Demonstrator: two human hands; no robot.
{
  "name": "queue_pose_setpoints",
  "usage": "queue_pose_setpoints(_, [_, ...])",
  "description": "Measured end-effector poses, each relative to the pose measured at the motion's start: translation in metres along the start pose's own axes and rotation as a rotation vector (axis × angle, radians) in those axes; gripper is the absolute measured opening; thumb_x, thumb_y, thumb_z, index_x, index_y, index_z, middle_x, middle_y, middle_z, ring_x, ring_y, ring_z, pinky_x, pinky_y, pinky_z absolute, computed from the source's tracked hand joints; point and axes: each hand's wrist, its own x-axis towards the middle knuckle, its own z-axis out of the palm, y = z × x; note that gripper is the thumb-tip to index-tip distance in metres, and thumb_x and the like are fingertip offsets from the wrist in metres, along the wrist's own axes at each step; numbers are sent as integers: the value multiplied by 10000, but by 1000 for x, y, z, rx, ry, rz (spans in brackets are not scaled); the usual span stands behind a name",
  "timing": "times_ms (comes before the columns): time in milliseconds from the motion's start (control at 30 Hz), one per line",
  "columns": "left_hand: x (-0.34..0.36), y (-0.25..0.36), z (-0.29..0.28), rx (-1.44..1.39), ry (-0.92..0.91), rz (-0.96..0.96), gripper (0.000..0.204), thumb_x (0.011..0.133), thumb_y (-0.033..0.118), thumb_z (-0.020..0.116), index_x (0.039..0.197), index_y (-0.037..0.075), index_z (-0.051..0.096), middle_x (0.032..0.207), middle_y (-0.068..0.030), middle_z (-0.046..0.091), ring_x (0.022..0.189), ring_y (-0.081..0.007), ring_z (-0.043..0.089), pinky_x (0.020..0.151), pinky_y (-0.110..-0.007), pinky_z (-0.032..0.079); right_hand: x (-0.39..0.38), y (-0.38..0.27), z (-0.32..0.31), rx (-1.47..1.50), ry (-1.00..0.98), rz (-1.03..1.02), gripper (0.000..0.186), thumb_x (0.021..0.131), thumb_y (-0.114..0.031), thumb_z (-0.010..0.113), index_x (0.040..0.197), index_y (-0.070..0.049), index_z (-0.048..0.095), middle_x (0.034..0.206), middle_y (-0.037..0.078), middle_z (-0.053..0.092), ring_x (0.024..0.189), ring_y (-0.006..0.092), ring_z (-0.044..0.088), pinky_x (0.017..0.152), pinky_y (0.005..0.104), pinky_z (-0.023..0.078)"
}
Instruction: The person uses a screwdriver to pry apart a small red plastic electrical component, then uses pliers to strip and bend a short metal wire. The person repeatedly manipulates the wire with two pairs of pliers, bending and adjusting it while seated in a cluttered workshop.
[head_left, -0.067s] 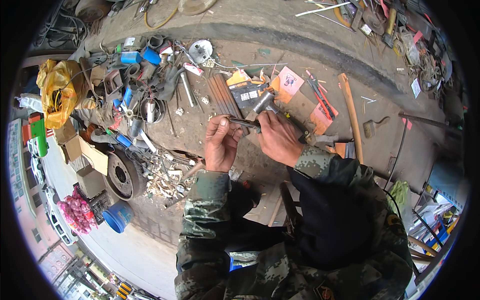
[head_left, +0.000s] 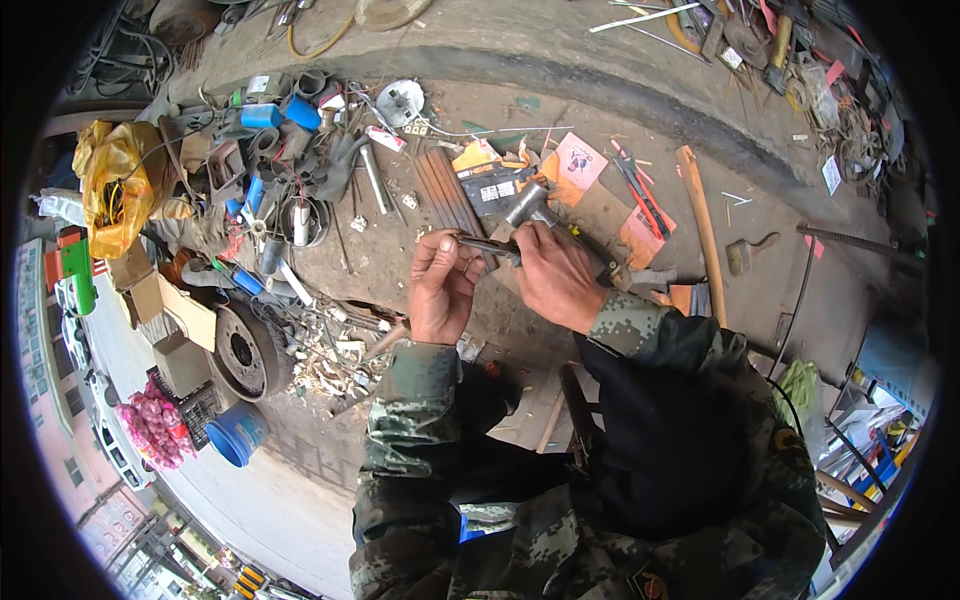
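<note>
Both my hands meet above the ground in front of me. My right hand (head_left: 560,277) is closed round the near end of a slim dark metal tool (head_left: 487,244) that looks like pliers. Its other end points left to my left hand (head_left: 441,292), where thumb and fingertips pinch something small and brownish at the tip. Fingers hide most of that small piece. Just beyond my right hand lies a hammer (head_left: 527,204) with a grey metal head. Beside it are a dark printed package (head_left: 494,188) and a row of brown metal rods (head_left: 442,188).
Pink cards (head_left: 578,168), red-black pliers (head_left: 650,208) and a wooden handle (head_left: 703,235) lie to the right, with a brush (head_left: 750,253) farther out. Parts and wires crowd the left, near a yellow bag (head_left: 118,185), a round metal drum (head_left: 240,350) and a blue bucket (head_left: 237,434).
</note>
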Motion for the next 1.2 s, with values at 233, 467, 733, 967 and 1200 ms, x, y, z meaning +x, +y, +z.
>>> queue_pose_setpoints(233, [1,1,2,-19,-27,0,160,1051,184,627,1167,77,657,994,-46,718,904,-178,707,826,-352,580,1,-1,0,0,-2,-27,334,848,-73,639,1118,44,482,1062,283,591,932,488,625,791,582,499])
queue_pose_setpoints(467, [1,6,2,1,-54,-20,184,1055,202,619,1171,61,639,1114,-101,688,922,-181,685,858,-358,568,-1,-3,2,36,-58,-18,308,883,-120,672,1070,24,475,1003,284,623,894,488,640,751,581,492])
queue_pose_setpoints(733, [4,-3,-9,-118,-144,-39,181,1050,224,626,1113,55,624,1100,-100,670,894,-187,650,874,-371,552,-4,-5,5,96,-65,-34,307,947,-191,677,1059,14,478,990,280,635,870,491,648,722,578,505])
queue_pose_setpoints(967, [5,-5,-6,-73,-144,-14,169,1030,220,661,1092,67,628,1084,-83,668,881,-168,634,879,-374,546,-4,-10,-1,116,-75,-14,325,921,-189,696,1068,17,491,984,284,635,843,507,651,705,592,518])
queue_pose_setpoints(1200, [3,-8,-9,-73,-115,-40,144,1043,210,641,1092,77,619,1071,-68,657,867,-153,627,850,-352,552,-7,-6,3,99,-71,-31,320,928,-217,682,1050,24,510,1000,286,641,874,500,647,742,584,506])
